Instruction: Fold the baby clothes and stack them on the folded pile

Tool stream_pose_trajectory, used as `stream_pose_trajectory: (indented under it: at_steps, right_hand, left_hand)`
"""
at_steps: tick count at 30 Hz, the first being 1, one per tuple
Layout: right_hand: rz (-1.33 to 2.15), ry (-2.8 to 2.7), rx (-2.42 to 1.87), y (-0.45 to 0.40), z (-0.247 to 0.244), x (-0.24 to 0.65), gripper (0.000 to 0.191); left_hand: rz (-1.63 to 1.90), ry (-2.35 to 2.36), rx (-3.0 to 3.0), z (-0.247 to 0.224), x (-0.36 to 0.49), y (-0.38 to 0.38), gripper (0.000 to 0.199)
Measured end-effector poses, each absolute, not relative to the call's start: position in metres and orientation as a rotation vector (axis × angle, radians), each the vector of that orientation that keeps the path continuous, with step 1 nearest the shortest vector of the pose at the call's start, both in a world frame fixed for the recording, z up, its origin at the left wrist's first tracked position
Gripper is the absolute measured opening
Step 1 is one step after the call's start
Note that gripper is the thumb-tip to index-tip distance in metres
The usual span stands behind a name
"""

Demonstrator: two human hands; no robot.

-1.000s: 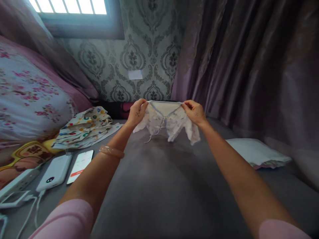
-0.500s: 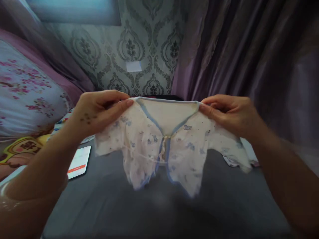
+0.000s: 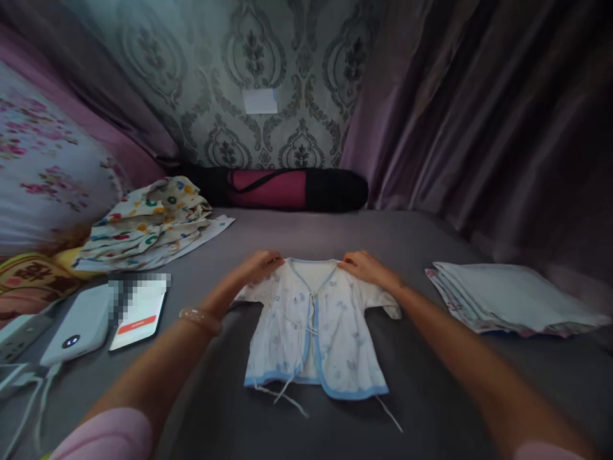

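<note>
A small white baby shirt (image 3: 335,332) with blue edging, a faint blue print and thin white ties lies front side up on the grey bed sheet (image 3: 211,402). Its front edges meet near the chest and part slightly lower down. My left hand (image 3: 261,265) is closed on the shoulder at the left of the neckline. On the opposite shoulder, my right hand (image 3: 366,265) pinches the fabric in the same way. Both sleeves stick out sideways, partly covered by my hands and forearms.
At right lies a stack of folded cloths (image 3: 517,297). On the left are a phone (image 3: 141,319), a white power bank (image 3: 79,326), a power strip (image 3: 23,335) with cables, and crumpled patterned cloth (image 3: 148,220). A black and magenta long bag (image 3: 278,188) lies along the wall.
The shirt, held up in the air before, has come down and now lies spread on the sheet. Both hands moved down with it, still gripping the shoulders. My view has tilted downward.
</note>
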State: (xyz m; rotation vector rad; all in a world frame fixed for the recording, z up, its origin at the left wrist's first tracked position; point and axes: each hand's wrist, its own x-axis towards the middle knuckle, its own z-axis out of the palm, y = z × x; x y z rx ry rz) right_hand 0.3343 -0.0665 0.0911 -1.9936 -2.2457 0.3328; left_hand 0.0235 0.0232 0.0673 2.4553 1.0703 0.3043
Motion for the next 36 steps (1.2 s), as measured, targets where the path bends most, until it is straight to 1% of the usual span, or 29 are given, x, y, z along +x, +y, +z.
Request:
stream_pose_trajectory:
  at_steps: [3, 6, 10, 14, 19, 23, 26, 28, 31, 33, 36]
  right_hand:
    - [0.128, -2.335, -2.131, -0.065, 0.076, 0.333, 0.04]
    - [0.018, -2.403, -2.205, -0.059, 0.071, 0.334, 0.042]
    - [-0.028, -2.446, -2.21, -0.041, 0.064, 0.338, 0.042]
    - [-0.048, -2.471, -2.183, -0.016, 0.058, 0.342, 0.045]
    - [-0.115, -2.441, -2.18, 0.018, 0.058, 0.346, 0.044]
    - [-0.225, -2.307, -2.181, 0.028, 0.055, 0.343, 0.041]
    - [-0.301, -2.248, -2.057, 0.021, 0.047, 0.337, 0.035]
    - [-0.221, -2.274, -1.962, 0.014, 0.043, 0.333, 0.037]
    - [-0.007, -2.33, -1.836, 0.008, 0.039, 0.324, 0.038]
    - [0.103, -2.343, -1.838, 0.007, 0.036, 0.32, 0.044]
    - [0.211, -2.352, -1.925, 0.008, 0.03, 0.318, 0.056]
  left_hand:
    - [0.299, 1.11, 2.526, 0.055, 0.027, 0.027, 0.037]
    - [0.228, 1.217, 2.632, 0.053, 0.032, 0.035, 0.039]
    - [0.124, 1.333, 2.675, 0.05, 0.042, 0.052, 0.041]
    - [0.132, 1.355, 2.662, 0.048, 0.048, 0.077, 0.041]
    - [0.15, 1.415, 2.627, 0.056, 0.056, 0.105, 0.041]
    - [0.302, 1.557, 2.676, 0.06, 0.062, 0.106, 0.037]
    - [0.47, 1.473, 2.821, 0.056, 0.058, 0.096, 0.035]
    - [0.478, 1.286, 2.867, 0.05, 0.054, 0.09, 0.036]
    - [0.443, 1.012, 2.844, 0.036, 0.052, 0.086, 0.043]
    - [0.354, 1.007, 2.803, 0.027, 0.053, 0.085, 0.052]
    - [0.184, 1.13, 2.741, 0.017, 0.057, 0.086, 0.062]
